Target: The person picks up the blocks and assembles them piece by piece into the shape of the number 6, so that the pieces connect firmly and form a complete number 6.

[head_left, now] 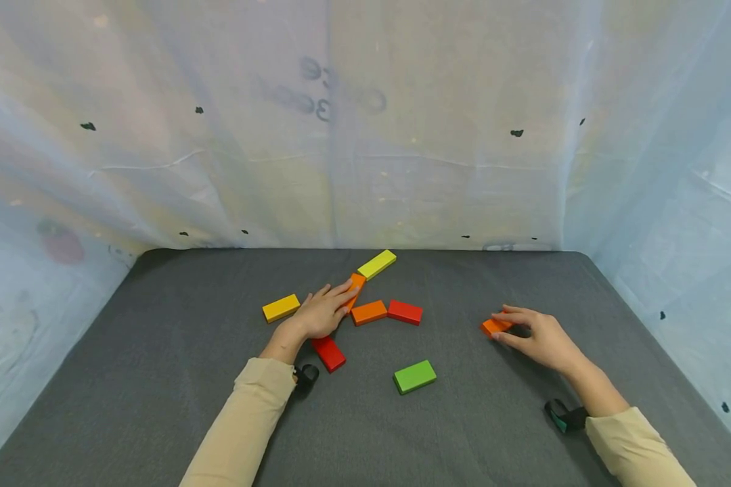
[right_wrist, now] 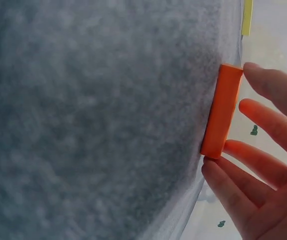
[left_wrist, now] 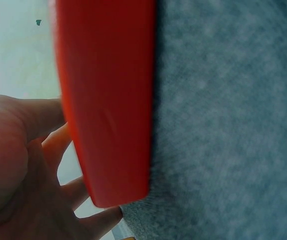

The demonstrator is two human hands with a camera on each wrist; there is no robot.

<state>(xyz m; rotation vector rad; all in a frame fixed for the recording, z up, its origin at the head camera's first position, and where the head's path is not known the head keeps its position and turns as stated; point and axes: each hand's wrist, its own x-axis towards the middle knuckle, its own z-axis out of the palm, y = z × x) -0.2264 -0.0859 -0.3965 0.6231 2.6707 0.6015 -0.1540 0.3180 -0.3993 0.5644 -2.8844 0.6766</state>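
Note:
My left hand (head_left: 319, 315) reaches over the table with its fingers stretched out, the foremost ones touching an orange block (head_left: 358, 284) that they partly cover. Beneath its wrist lies a red block (head_left: 329, 354), which looms large as a red block (left_wrist: 106, 110) in the left wrist view. At the right, my right hand (head_left: 542, 338) pinches another orange block (head_left: 493, 327) between thumb and fingers. The right wrist view has this orange block (right_wrist: 222, 112) flat on the cloth, the thumb at one end and fingertips at the other.
A yellow block (head_left: 378, 264) touches the far end of the left orange block. An orange block (head_left: 369, 312) and a red block (head_left: 405, 312) lie end to end nearby. Left is an amber block (head_left: 281, 308); nearer, a green block (head_left: 415, 377). Plastic sheeting (head_left: 438, 135) encloses the grey table (head_left: 158, 406).

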